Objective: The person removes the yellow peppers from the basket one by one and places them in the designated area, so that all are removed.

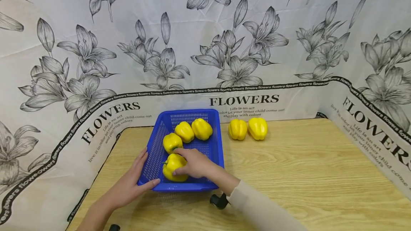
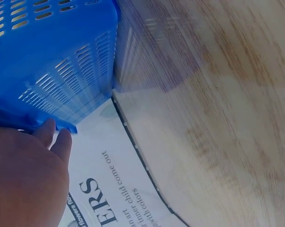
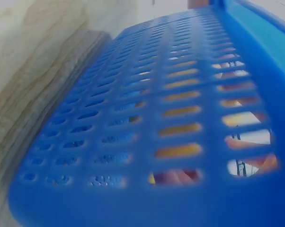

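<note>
A blue plastic basket (image 1: 186, 187) with slotted walls stands on the table, several yellow bell peppers inside. My left hand (image 1: 130, 181) grips its near left corner, thumb on the front rim and fingers along the left side; the left wrist view shows fingertips over the rim (image 2: 19, 120). Reaching in over the right side, my right hand (image 1: 195, 163) holds the nearest bell pepper (image 1: 172, 167) between thumb and fingers. Its fingertips lie close to a second pepper (image 1: 171, 142). Two more peppers (image 1: 202, 129) sit at the basket's back. The slotted wall (image 3: 147, 109) hides most of the right hand in the right wrist view.
Two yellow bell peppers (image 1: 247, 129) stand side by side on the wooden table (image 1: 305, 167), right of the basket at the back. A flower-printed cloth (image 1: 179, 99) hangs behind and along the sides. A black wrist-camera part (image 1: 219, 200) juts out below the right wrist.
</note>
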A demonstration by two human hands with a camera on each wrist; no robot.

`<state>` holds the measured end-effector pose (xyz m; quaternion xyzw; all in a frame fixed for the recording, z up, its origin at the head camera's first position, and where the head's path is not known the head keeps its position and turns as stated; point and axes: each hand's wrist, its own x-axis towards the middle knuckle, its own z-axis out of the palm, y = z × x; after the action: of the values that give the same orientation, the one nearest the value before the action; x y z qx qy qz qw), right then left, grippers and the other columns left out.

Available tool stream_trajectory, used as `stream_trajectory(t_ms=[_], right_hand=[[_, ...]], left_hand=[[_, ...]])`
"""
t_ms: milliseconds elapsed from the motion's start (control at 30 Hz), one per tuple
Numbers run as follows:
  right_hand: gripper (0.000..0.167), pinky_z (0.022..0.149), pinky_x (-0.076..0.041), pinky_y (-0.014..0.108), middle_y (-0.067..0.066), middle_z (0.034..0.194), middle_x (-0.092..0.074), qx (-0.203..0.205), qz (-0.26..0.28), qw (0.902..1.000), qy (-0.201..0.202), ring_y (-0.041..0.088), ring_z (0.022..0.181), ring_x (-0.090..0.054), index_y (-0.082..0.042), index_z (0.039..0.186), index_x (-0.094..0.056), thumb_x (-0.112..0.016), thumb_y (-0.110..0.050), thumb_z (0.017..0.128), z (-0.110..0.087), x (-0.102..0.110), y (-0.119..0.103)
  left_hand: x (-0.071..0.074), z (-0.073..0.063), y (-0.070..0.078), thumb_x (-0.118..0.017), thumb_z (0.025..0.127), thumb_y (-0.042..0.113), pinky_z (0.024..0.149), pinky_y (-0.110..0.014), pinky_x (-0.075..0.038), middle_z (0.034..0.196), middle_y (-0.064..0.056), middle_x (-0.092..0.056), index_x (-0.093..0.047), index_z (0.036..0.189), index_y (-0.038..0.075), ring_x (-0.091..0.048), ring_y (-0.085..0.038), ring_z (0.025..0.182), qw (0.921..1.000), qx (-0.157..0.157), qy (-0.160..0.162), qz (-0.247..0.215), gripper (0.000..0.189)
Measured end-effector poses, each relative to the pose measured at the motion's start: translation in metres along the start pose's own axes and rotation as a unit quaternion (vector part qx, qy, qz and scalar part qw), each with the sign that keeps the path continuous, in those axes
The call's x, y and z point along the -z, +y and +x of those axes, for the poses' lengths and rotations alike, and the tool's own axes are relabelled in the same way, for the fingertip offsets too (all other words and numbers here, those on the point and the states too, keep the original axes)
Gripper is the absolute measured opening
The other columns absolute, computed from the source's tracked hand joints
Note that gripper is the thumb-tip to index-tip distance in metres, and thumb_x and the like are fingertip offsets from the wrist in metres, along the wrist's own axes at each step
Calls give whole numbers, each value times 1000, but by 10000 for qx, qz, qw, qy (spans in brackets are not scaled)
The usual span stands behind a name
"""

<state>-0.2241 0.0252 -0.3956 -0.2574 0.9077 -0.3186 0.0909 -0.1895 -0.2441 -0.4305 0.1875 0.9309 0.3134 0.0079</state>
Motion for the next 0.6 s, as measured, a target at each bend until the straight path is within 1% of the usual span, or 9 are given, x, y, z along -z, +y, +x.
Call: stream_trajectory(t_ms=[33, 67, 133, 200, 267, 333, 400, 467, 600], right_hand=[[68, 93, -53, 42, 7, 134, -65, 14, 314, 9995, 1, 24, 116, -62, -13, 147, -55, -80, -39, 89, 0, 2, 2], [68, 89, -55, 40, 10, 131, -66, 18, 666, 9978, -17, 25, 110, -64, -10, 147, -54, -80, -37, 90, -1, 5, 4], [67, 81, -58, 40, 14, 125, -67, -50, 1370, 9905, -95, 24, 100, -66, -7, 147, -54, -80, -33, 91, -2, 8, 9], [67, 78, -60, 43, 16, 122, -67, -179, 2035, 9787, -205, 23, 95, -67, -5, 148, -52, -79, -30, 92, -3, 12, 13], [67, 77, -61, 49, 17, 119, -67, -325, 2675, 9625, -309, 23, 91, -68, -5, 149, -51, -78, -26, 92, -4, 15, 16], [66, 82, -60, 54, 16, 122, -66, -432, 3150, 9473, -393, 22, 97, -68, -5, 150, -50, -77, -25, 93, -6, 18, 19], [65, 85, -59, 55, 16, 125, -64, -504, 3472, 9354, -445, 24, 101, -67, -6, 150, -49, -76, -26, 94, -8, 23, 21], [65, 87, -59, 55, 16, 125, -64, -535, 3668, 9275, -477, 25, 104, -67, -5, 151, -48, -75, -27, 95, -10, 28, 22], [65, 88, -59, 53, 16, 125, -65, -434, 3712, 9264, -460, 26, 107, -67, -5, 151, -47, -74, -28, 97, -13, 38, 25]], left_hand=[[0, 0, 0, -68, 94, 55, 115, -68, -27, 172, -12, -4, -9, 166, 12, -22, -45, 151, 10000, -1, -3, -1, 102], [1, 1, 0, -68, 94, 55, 115, -68, -27, 172, -12, -4, -10, 166, 12, -22, -45, 152, 10000, 2, -4, -1, 102], [1, 1, 0, -68, 94, 55, 115, -68, -27, 172, -12, -4, -10, 166, 12, -21, -45, 152, 10000, 12, -12, -4, 102], [2, 1, 0, -68, 94, 55, 115, -68, -27, 172, -12, -4, -10, 166, 12, -21, -45, 152, 10000, 27, -15, -9, 102], [2, 1, 0, -68, 94, 56, 115, -69, -27, 172, -12, -4, -10, 166, 11, -21, -45, 152, 10000, 22, -6, -11, 103], [2, 1, -1, -68, 93, 57, 115, -68, -27, 172, -12, -4, -11, 166, 11, -21, -45, 152, 10000, 12, 5, -10, 103], [2, 1, -1, -68, 93, 58, 115, -68, -27, 172, -12, -4, -11, 166, 11, -21, -44, 152, 10000, 10, 11, -5, 103], [1, 1, -1, -68, 93, 58, 115, -68, -28, 172, -12, -5, -10, 166, 12, -21, -44, 152, 10000, 12, 6, -16, 104], [1, 1, -1, -68, 93, 58, 115, -67, -29, 172, -12, -5, -10, 166, 13, -22, -44, 152, 10000, 9, 3, -41, 104]])
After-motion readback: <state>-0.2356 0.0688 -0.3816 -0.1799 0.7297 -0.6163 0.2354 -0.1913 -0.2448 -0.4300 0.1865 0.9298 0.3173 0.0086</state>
